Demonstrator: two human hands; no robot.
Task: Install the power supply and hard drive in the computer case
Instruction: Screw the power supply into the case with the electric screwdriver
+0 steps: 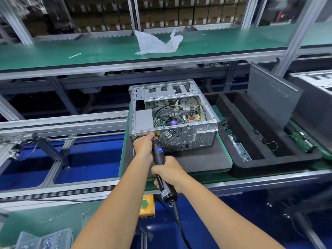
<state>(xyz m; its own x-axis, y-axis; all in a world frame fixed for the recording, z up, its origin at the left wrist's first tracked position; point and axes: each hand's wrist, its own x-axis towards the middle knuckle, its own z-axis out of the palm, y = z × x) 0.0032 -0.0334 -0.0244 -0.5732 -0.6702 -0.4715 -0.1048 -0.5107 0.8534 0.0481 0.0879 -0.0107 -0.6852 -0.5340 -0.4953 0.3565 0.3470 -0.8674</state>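
An open grey computer case [204,135] lies on a dark foam pad, its rear panel facing me. The grey power supply [143,121] sits inside at the case's left rear corner. A black electric screwdriver [159,159] points at the rear panel near the power supply. My left hand [143,146] grips the screwdriver's front end against the case. Further back, my right hand [169,174] grips its handle. The screwdriver's tip is hidden behind my left hand. A green hard drive board [301,141] lies in the foam tray to the right.
A black foam tray [251,168] with slots stands right of the case, a grey side panel [273,97] leaning in it. A plastic bag [156,44] lies on the green upper shelf. A yellow box with a green button [146,203] sits at the conveyor's front. Screw bins [45,239] are bottom left.
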